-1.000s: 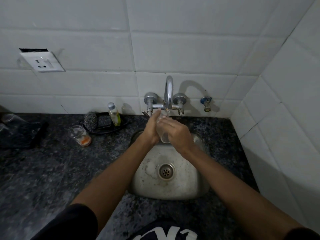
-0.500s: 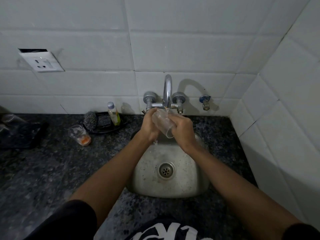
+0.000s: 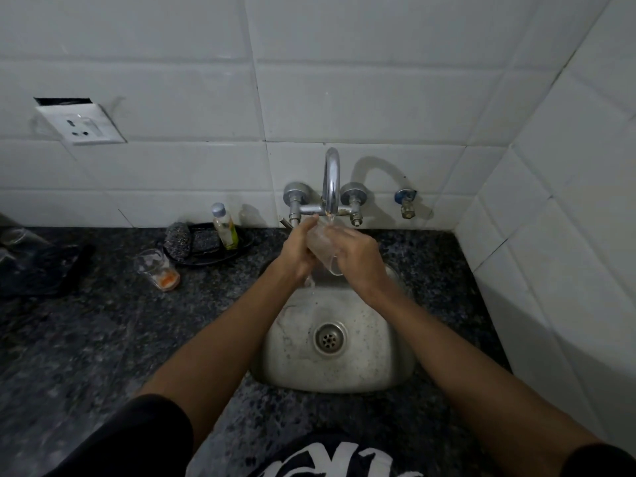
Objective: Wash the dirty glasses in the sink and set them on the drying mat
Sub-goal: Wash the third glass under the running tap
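A: We have both hands together on 1 glass (image 3: 323, 251). Our left hand (image 3: 298, 251) wraps its closed end and our right hand (image 3: 358, 256) curls around the side near the rim.

B: Why do we hold it tilted like that?

A: We think it is so the water from the tap (image 3: 331, 182) runs over the glass and then falls down into the sink (image 3: 378, 366) below. The spout is just above our fingers, so the stream lands on the glass almost at once.

B: And how does the glass look?

A: It is clear and wet, with the open rim pointing down toward us. If any dirt is left inside, we cannot tell; it is too transparent against our hands.

B: What is around?

A: To the left on the worktop (image 3: 103, 339) stands a second glass (image 3: 156, 268) with an orange rest at the bottom, probably waiting for its wash. Behind it is a dark tray (image 3: 237, 251) with a scrubber (image 3: 178, 239) and a small bottle (image 3: 224, 226). At the far left lies a dark mat (image 3: 44, 270), which we judge to be the drying place.
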